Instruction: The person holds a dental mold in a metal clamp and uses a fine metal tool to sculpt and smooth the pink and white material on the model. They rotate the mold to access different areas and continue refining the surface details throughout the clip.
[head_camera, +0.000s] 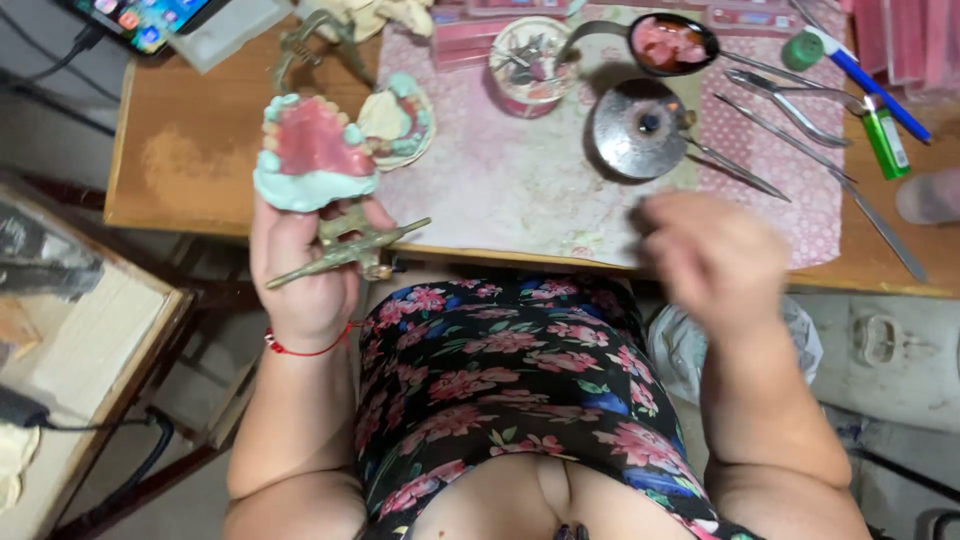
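the table (180, 160) carried a cloth (520, 200) over its middle and right part. the left hand (305, 270) held a dental model on a metal frame (320, 160) above the table's near edge, left of the cloth. a second model (405, 120) lay just behind it, on the cloth's left edge. a tin of small tools (530, 65) stood near the far edge, a spoon (665, 42) right of it, a round burner (640, 128) in front of them. metal instruments (800, 110) lay toward the right edge, a lighter (886, 142) among them. the right hand (715, 255) hung over the near edge.

Bright, even light — moving hand blurred.
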